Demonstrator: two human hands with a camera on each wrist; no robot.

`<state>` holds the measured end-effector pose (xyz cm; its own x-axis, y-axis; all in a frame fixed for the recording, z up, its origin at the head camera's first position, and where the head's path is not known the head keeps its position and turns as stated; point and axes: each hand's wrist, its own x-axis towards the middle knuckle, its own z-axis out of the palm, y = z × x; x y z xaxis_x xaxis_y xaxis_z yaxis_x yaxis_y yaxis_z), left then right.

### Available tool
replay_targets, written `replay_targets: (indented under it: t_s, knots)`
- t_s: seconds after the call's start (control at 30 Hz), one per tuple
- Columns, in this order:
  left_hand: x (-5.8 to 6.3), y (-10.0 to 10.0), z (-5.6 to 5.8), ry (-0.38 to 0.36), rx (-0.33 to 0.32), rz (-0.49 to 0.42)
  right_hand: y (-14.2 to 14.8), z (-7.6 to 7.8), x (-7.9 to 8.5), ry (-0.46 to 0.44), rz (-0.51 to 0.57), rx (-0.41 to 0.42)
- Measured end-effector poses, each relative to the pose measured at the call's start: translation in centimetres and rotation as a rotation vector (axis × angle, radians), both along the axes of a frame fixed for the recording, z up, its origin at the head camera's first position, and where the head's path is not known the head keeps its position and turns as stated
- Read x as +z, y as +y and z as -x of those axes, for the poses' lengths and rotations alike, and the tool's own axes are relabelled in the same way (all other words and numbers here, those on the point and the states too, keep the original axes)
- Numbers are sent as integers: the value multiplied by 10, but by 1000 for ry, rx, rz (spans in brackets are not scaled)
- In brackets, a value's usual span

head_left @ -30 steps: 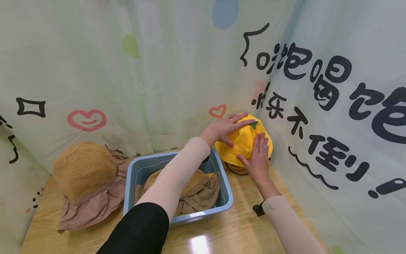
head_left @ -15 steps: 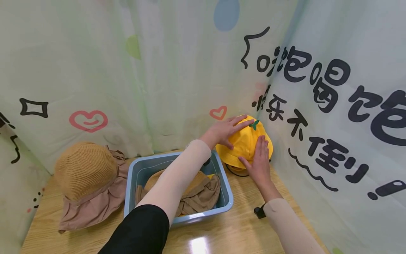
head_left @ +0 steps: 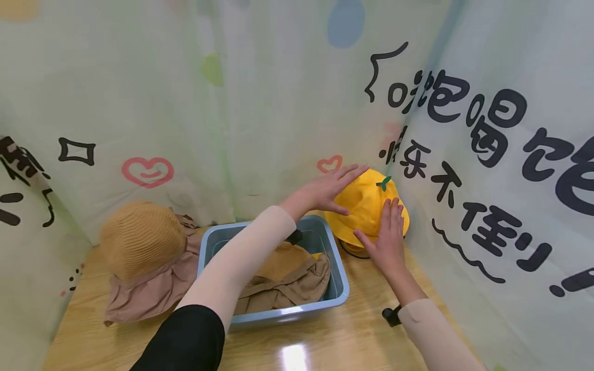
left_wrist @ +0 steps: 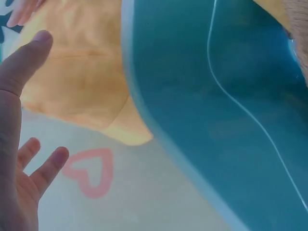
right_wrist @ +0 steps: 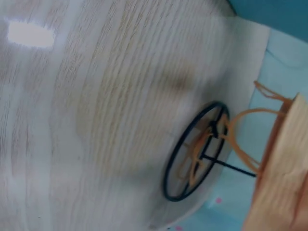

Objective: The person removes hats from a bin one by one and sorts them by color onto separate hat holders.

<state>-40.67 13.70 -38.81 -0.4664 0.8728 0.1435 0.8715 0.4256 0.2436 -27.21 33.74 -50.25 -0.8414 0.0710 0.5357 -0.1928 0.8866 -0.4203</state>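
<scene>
A yellow bucket hat (head_left: 368, 206) with a green sprout on top sits on a stand at the back right corner. Its thin black wire ring base (right_wrist: 230, 165) and orange cords hanging from the hat show in the right wrist view. My left hand (head_left: 320, 193) is spread at the hat's left side, thumb and fingers extended. At its front right, my right hand (head_left: 386, 247) has straight fingers and thumb held out. In the left wrist view a gap shows between the left fingertips (left_wrist: 58, 156) and the hat's cloth. Neither hand grips anything.
A blue plastic bin (head_left: 343, 288) left of the yellow hat holds a straw hat with brown cloth (head_left: 301, 283). Further left sits another straw hat (head_left: 144, 242) with a dusty-pink brim. Printed curtains (head_left: 269, 103) enclose the wooden tabletop (head_left: 362, 340) behind and at the sides.
Both hands have eased back off the yellow hat, the left one drawing away to the left. The hat stays on its stand. The head view has shifted slightly left.
</scene>
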Motion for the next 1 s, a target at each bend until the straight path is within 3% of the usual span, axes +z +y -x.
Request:
replay_targets:
  t_s: [0.2,0.4,0.6,1.0]
  knots:
    - [16,-33,-14,-33,-24,-44,-10,-10,11,56,-24,66]
    - [20,-70,-26,-35,-21,-78,-28,-19,24,71,6,160]
    - [18,-103,-40,33,-46,-130,-49,-29,31,83,-3,263]
    - [4,-146,-69,32,-27,-116,-76,-48,37,-30,-60,379]
